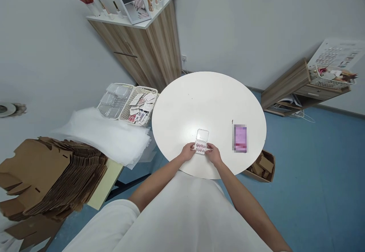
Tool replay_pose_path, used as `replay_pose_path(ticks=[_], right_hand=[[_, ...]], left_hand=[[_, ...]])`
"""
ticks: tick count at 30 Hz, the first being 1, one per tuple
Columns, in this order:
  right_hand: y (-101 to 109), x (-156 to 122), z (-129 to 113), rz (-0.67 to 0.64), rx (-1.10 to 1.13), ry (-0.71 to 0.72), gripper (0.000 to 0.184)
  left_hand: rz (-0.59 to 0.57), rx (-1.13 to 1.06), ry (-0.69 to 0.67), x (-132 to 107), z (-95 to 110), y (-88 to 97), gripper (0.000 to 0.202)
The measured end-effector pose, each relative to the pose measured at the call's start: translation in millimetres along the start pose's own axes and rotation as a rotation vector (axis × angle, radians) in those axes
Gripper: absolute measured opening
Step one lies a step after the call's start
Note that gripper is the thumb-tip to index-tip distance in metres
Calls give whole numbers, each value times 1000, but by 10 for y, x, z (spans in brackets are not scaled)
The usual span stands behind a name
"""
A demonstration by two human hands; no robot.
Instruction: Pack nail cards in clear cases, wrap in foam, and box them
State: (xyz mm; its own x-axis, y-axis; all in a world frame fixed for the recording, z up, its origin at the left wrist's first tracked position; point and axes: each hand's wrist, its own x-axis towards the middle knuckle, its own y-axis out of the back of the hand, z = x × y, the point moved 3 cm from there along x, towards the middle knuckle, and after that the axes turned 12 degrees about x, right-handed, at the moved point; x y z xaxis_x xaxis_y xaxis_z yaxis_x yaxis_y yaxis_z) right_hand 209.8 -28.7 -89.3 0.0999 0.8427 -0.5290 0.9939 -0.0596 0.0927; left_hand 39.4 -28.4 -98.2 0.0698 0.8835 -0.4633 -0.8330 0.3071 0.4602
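A small clear plastic case [201, 147] stands near the front edge of the white round table [182, 103], its transparent lid [202, 135] raised on the far side. Two rows of pink press-on nails [200, 145] lie inside it. My left hand [188, 152] grips the case by its left side, fingers closed on the edge. From the opposite side my right hand [213, 153] holds the right edge in the same way. The fingertips are small in view and partly hidden by the case.
Right of the case lies a blurred purple item [240, 138]. White baskets [148, 119] of cards and clear cases stand left of the table, beside foam sheets [105, 134] and stacked flat cardboard [65, 176]. A cardboard box [272, 164] sits on the floor at right.
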Motion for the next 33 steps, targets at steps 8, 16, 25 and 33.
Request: replay_pose_path(ticks=[8,16,25,33], right_hand=[[91,-182,-110,-9,233,40,45],[268,-173,-177,-18,455,-31,39],[436,-125,-307,-131,484,-34,36],[446,-289,-427,-254,571,6,23]], left_hand=[[-82,-359,66,-134,161,71,37],[-174,-515,26,-293,331,85,45],[-284,-517,14,-375,495,34,48],[-348,-572,34,-432,520,60,44]])
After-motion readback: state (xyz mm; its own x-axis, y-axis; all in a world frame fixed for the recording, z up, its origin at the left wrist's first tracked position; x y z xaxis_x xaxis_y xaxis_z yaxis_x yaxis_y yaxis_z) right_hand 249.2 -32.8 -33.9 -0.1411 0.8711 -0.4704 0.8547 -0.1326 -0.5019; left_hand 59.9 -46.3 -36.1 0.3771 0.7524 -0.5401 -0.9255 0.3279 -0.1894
